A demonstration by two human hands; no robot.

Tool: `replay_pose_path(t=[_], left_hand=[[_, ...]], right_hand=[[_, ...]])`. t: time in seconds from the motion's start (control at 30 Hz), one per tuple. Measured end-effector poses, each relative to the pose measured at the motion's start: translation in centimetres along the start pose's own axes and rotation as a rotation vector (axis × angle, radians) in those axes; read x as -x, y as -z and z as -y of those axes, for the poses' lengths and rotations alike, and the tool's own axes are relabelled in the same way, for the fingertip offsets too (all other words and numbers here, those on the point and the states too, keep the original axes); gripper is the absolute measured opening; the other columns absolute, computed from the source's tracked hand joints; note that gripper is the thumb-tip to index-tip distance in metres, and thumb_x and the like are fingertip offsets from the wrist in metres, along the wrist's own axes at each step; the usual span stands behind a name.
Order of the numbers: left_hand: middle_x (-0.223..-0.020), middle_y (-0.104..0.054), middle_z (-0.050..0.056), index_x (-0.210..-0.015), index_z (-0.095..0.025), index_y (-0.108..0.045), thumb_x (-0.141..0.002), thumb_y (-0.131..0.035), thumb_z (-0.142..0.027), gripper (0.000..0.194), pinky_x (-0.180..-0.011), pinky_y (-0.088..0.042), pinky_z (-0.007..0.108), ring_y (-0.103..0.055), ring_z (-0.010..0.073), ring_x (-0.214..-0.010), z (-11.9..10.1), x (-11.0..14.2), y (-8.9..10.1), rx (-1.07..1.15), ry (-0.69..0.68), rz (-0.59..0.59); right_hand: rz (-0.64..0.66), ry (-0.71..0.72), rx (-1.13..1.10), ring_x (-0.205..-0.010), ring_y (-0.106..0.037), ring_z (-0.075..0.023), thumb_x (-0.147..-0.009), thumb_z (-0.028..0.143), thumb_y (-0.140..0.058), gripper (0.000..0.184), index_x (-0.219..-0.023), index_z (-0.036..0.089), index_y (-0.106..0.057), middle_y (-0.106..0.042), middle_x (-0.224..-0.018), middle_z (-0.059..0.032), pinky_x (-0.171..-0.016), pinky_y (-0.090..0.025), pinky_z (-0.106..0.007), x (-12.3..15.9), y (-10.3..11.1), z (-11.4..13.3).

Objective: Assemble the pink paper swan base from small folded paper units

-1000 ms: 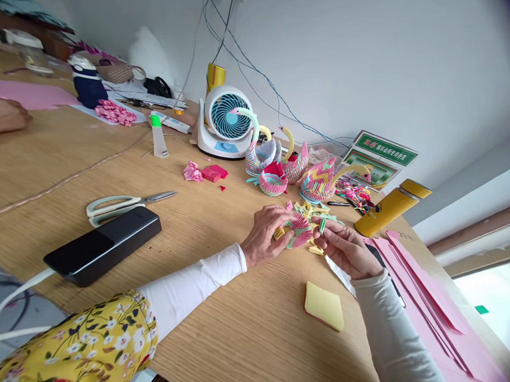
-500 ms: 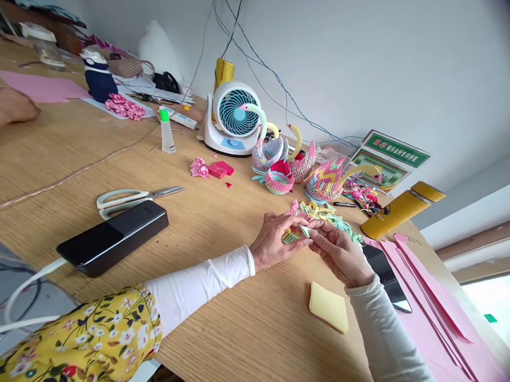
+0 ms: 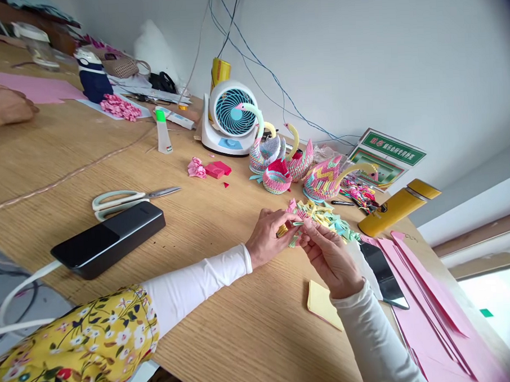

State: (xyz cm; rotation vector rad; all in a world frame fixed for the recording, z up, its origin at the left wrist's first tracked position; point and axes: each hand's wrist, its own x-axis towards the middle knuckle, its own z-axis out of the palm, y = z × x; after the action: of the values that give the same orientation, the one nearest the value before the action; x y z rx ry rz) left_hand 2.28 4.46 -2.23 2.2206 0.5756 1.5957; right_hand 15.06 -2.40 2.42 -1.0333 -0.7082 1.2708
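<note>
One bare left hand [image 3: 266, 238] of the person grasps a colourful folded-paper work [image 3: 282, 230], which is mostly hidden and is over the wooden table [image 3: 235, 310]. Close to it, the right hand [image 3: 329, 256] pinches a small green paper piece [image 3: 297, 223], just beside this work. Behind the hands lie many loose paper pieces [image 3: 322, 215], mostly yellow and green, and farther back several paper swans [image 3: 322, 179] stand near the white fan [image 3: 229, 122]

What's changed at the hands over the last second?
The right hand has moved left to meet the left hand, with a small green paper piece now at the meeting point. The paper ring is more hidden but remains in the left hand. The scissors and fan stayed put.
</note>
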Motion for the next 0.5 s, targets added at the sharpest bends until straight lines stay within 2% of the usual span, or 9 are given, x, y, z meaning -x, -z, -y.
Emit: replay_pose_path(t=[0.13,0.27,0.4,0.5], left_hand=[[-0.091,-0.069,0.0,-0.098,-0.02,-0.057,-0.089,-0.054,-0.02,0.01,-0.08,-0.036,0.03,-0.063,0.0134,-0.083,-0.2,-0.1,0.2,-0.05,-0.017,0.019],[-0.092,-0.068,0.0,-0.101,-0.021,-0.056,-0.089,-0.052,-0.024,0.013,-0.085,-0.035,0.032,-0.062,0.0139,-0.084,-0.4,-0.1,0.5,-0.063,-0.046,0.083],[-0.1,-0.063,0.004,-0.105,-0.019,-0.053,-0.082,-0.052,-0.02,0.023,-0.089,-0.036,0.034,-0.059,0.0169,-0.09,0.3,0.0,1.0,-0.04,-0.001,0.118],[-0.107,-0.059,0.006,-0.095,-0.019,-0.058,-0.078,-0.052,-0.017,0.018,-0.092,-0.036,0.036,-0.054,0.0208,-0.103,1.4,0.0,1.3,-0.064,0.035,0.173]], right_hand=[[-0.089,-0.053,-0.159,-0.056,-0.056,-0.0033,-0.059,0.019,-0.084,0.021,-0.077,0.017,-0.072,-0.066,-0.07,0.0035,-0.056,-0.052,-0.011,0.4,-0.9,-0.6],[-0.112,0.01,-0.169,-0.057,-0.056,-0.0036,-0.06,0.02,-0.083,0.019,-0.076,0.02,-0.073,-0.066,-0.071,0.0036,-0.051,-0.05,-0.009,0.6,-1.2,-0.6],[-0.19,0.101,-0.025,-0.054,-0.052,-0.0042,-0.058,0.026,-0.083,0.025,-0.081,0.021,-0.075,-0.068,-0.078,0.0009,-0.04,-0.041,-0.012,0.4,-0.4,0.1],[-0.24,0.192,0.241,-0.058,-0.054,-0.0071,-0.063,0.035,-0.079,0.029,-0.088,0.021,-0.075,-0.07,-0.079,-0.0005,-0.041,-0.036,-0.016,0.1,0.4,0.3]])
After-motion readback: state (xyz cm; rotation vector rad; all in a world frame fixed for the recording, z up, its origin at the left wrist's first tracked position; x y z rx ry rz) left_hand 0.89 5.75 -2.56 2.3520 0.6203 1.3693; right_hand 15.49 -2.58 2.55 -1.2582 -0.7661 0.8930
